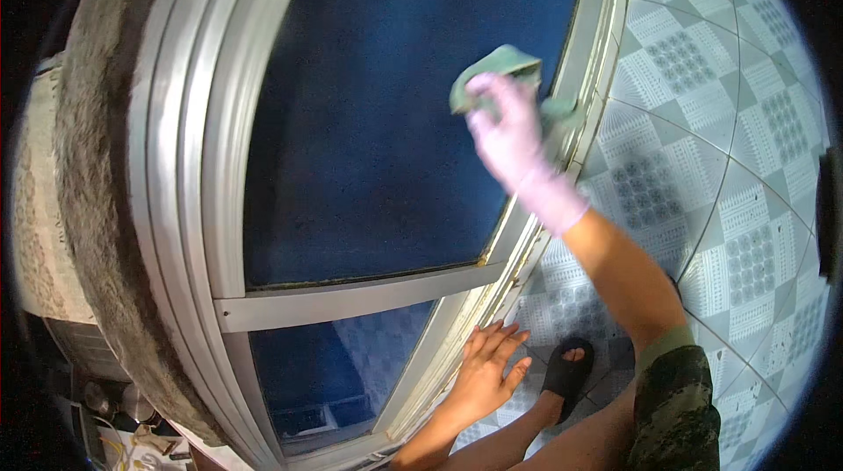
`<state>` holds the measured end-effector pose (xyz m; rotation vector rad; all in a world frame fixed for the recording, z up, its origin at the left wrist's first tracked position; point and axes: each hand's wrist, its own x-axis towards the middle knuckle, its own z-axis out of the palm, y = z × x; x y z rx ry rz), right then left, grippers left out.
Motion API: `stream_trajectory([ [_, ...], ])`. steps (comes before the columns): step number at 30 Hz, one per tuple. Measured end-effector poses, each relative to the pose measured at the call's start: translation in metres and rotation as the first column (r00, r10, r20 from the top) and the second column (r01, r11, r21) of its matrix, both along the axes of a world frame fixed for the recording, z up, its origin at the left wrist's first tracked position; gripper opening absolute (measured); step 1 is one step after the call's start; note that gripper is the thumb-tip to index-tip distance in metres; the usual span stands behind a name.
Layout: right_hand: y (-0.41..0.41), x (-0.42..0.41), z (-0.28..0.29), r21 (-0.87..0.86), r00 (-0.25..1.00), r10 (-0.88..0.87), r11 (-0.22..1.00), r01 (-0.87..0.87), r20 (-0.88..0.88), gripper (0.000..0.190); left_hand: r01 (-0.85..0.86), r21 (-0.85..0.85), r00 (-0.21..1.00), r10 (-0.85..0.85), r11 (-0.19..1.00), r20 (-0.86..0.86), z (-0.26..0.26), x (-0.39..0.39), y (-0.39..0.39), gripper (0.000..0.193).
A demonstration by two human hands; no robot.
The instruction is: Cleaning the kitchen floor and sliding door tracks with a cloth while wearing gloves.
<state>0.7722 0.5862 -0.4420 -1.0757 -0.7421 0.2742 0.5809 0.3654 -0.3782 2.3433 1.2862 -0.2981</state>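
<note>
My right hand (510, 135), in a pale pink glove, holds a green cloth (504, 63) against or just over the dark glass pane (395, 109) near its right side. The hand is slightly blurred, and part of the cloth hangs by the metal frame. Bare and with fingers spread, my left hand (484, 372) is beside the lower right edge of the aluminium frame (362, 303); whether it touches the frame I cannot tell. Nothing is held in it. Below the crossbar lies a smaller glass pane (323, 372) with reflections.
Patterned tiles (691, 109) run along the right side. A foot in a black slipper (570, 365) stands on them. A rough wall edge (99, 175) borders the frame on the left. Cables and small items (141, 454) lie at the lower left.
</note>
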Motion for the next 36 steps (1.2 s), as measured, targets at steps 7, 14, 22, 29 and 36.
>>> stream_trajectory([
  [7,-0.069,-0.088,0.119,0.174,0.920,0.199,0.947,-0.269,0.337,0.028,0.011,0.131,0.999,-0.018,0.991,0.047,0.036,0.001,0.001,0.039],
  [14,-0.104,-0.092,0.014,-0.172,0.768,0.366,0.930,-0.325,0.525,0.021,0.062,0.321,0.998,-0.069,0.945,0.009,0.132,-0.016,-0.015,0.035],
  [22,-0.052,0.028,0.001,-0.458,0.729,0.337,0.603,-0.653,-0.596,0.012,0.009,0.410,0.977,-0.096,0.912,0.192,0.207,-0.028,-0.084,0.037],
  [29,-0.068,0.115,0.155,-0.738,0.869,0.453,0.652,-0.171,0.200,0.023,0.143,0.469,0.904,-0.309,0.872,0.297,0.241,0.025,-0.112,0.040],
  [36,-0.090,0.132,0.166,-0.619,0.876,0.482,0.684,-0.387,-0.015,0.021,0.206,0.481,0.894,-0.364,0.852,0.262,0.195,0.072,-0.086,0.040],
])
